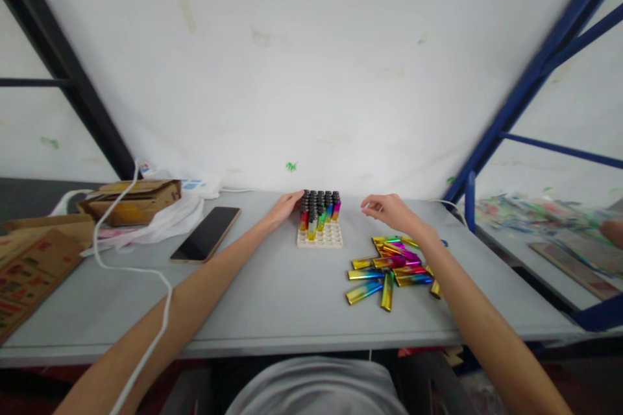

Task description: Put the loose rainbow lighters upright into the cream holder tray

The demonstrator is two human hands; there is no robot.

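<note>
A white tray (321,241) with rows of round holes lies on the grey table, with bare holes at its front and right. Upright in its back and left rows stand several shiny, many-coloured lighters (320,211) with black tops. My left hand (286,209) is at the tray's left side, fingers stretched out against the back left lighters; the fingertips are partly hidden. My right hand (384,209) hovers right of the tray, fingers loosely bent and apart, holding nothing visible. Below it lies a loose pile of gold, blue and pink metallic lighters (388,263), partly covered by my right forearm.
On the left lie a phone (207,234), a white plastic bag (182,219) and cardboard boxes (139,202). A white cable (127,267) crosses over my left forearm. Blue metal framing (530,78) stands at right, and beyond it another person's hand (612,232) shows near plastic packets.
</note>
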